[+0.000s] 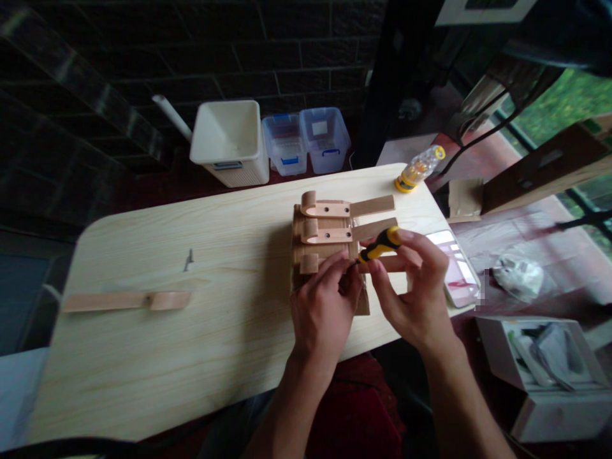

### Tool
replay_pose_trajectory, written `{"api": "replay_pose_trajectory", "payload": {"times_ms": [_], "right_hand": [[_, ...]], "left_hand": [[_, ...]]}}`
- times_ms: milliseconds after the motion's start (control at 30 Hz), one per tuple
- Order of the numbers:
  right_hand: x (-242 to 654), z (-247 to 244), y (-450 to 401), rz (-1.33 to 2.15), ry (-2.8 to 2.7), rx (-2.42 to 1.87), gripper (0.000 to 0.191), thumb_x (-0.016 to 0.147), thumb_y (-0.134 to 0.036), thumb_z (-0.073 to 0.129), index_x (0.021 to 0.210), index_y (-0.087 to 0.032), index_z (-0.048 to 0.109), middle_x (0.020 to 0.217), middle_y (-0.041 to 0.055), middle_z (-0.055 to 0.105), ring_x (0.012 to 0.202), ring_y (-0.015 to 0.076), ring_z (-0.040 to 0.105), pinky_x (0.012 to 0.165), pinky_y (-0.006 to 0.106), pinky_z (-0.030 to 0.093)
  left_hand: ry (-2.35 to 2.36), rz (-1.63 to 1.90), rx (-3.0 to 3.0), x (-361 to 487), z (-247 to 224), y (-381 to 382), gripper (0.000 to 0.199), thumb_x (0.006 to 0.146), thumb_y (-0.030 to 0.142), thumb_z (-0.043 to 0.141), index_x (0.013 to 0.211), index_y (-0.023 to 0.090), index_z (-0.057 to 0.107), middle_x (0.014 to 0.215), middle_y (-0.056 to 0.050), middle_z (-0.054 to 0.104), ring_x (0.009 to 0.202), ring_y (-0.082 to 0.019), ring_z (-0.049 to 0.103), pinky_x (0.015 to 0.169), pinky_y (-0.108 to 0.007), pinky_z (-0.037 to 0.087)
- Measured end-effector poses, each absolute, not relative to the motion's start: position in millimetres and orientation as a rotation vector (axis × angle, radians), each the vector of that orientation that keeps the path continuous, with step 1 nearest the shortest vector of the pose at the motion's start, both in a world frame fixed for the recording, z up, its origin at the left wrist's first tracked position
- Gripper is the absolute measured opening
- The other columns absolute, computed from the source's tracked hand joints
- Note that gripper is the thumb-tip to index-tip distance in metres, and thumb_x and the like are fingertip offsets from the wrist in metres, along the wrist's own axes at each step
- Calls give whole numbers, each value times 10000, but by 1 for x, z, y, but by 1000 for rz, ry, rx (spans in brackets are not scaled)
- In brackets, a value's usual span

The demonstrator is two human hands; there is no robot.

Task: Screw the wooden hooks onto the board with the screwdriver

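My right hand (418, 293) grips a yellow-and-black screwdriver (380, 244) between thumb and fingers, its tip angled down and left. Close to that tip, my left hand (322, 309) is closed in a pinch; its fingers hide what they hold. Both hands are over a brown cardboard box (296, 252) on the table. Across the box lie a far wooden hook (337, 209) and a middle wooden hook (337, 236), each with two dark screw spots. A nearer wooden hook (308, 263) is partly covered by my left hand.
On the pale wooden table (224, 357) lie another wooden hook (119, 301) and small screws (189, 260) at left. A clear yellow-based bottle (421, 168) stands at the far right corner. A phone (454, 268) rests at the right edge. Beyond the table are plastic bins (287, 143).
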State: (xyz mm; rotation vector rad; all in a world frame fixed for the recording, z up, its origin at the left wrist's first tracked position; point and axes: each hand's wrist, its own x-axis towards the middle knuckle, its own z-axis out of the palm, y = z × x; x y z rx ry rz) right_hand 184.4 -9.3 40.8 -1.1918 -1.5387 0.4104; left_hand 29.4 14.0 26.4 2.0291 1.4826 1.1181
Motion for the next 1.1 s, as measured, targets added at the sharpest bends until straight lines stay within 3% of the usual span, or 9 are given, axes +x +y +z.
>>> {"api": "replay_pose_trajectory", "payload": {"times_ms": [200,433,833,1100], "right_hand": [[184,42,-7,326,-1569,-1166,786,1015,-33,715,1657,-406,457,1487,70,688,1275,269,785,1042,494,731],[184,43,-6,296,-1593,-1164,804,1021,-42,699,1680,-422,438,1455,62,702,1309,278,754,1105,532,695],[185,42,-3,228,-1609,-1140,832,991,-34,751,1663,-427,457,1378,50,723,1224,253,771,1021,453,717],[182,42,-8,342,-1547,-1177,733,1026,-76,719,1640,-394,476,1448,89,709,1299,298,775,1059,539,725]], "left_hand": [[1494,1107,2026,30,26,14,111,1008,205,817,1113,236,837,1245,-51,887,1009,-227,888,825,-294,719],[1495,1092,2015,29,27,14,108,1016,228,816,1120,248,838,1245,-47,887,1007,-221,886,818,-283,713],[1499,1107,2014,29,26,14,95,1018,240,818,1110,246,842,1227,-46,891,976,-214,886,803,-279,701],[1504,1095,2018,29,27,14,123,1027,237,792,1134,252,849,1226,-53,891,989,-220,883,841,-292,711]]}}
